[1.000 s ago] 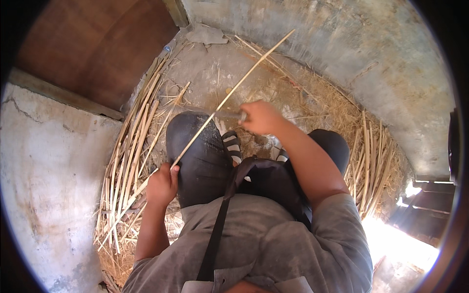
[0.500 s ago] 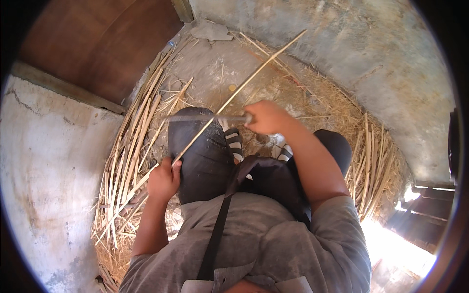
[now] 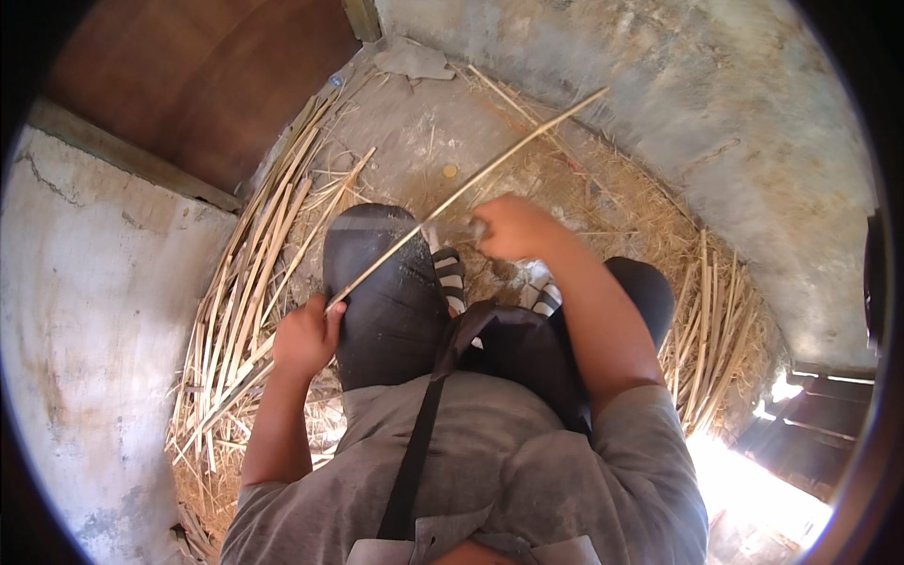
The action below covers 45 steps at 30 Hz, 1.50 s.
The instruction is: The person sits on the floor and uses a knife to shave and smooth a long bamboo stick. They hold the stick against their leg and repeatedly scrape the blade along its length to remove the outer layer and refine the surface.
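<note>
My left hand [image 3: 306, 339] is closed round the lower end of a long, thin bamboo strip [image 3: 499, 160], beside my left knee. The strip slants up and away to the right, passing over the dark trouser leg [image 3: 381, 330]. My right hand [image 3: 516, 231] grips the handle of a knife [image 3: 369, 224] in front of my feet. Its long blade is smeared by motion, points left above my left knee and crosses the strip near the strip's middle. Whether the blade's edge touches the strip I cannot tell.
Piles of split bamboo strips lie on the floor at left [image 3: 245, 282] and right [image 3: 702, 330]. Shavings [image 3: 612, 202] cover the ground along the curved wall [image 3: 659, 75]. A whitish wall [image 3: 104, 358] and a brown panel [image 3: 198, 85] close off the left side.
The strip's far end has swung down and to the right, so it lies at a flatter slant. My left hand has shifted slightly left. My right hand keeps nearly the same place.
</note>
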Available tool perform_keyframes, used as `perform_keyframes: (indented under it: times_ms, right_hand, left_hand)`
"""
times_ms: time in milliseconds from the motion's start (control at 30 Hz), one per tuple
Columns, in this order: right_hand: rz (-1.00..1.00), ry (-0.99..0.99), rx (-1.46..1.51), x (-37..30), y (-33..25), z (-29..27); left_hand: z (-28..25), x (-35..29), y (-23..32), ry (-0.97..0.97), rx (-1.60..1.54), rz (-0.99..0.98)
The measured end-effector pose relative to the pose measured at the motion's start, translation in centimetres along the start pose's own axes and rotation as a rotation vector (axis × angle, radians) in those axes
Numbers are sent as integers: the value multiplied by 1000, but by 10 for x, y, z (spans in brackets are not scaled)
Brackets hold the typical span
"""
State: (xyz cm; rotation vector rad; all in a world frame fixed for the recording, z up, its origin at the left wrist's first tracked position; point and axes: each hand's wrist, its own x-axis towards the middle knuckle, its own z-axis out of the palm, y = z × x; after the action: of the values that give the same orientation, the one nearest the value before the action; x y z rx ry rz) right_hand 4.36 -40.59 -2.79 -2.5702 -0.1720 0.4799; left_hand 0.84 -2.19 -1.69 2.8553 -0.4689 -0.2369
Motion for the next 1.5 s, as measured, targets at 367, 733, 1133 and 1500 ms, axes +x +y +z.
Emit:
perform_keyframes:
  times_ms: [367,733,1133,1500]
  right_hand:
    - [21,98,-17,-10,-5,5]
    - [182,270,44,8,64,16]
    - [416,374,313,6,115,3]
    - [177,250,218,1,71,7]
  left_hand:
    - [-1,4,5,-18,7,-17]
    - [-21,11,7,-61,126,23]
    - [-17,11,2,-43,161,6]
    - [-6,11,-12,-68,28,57]
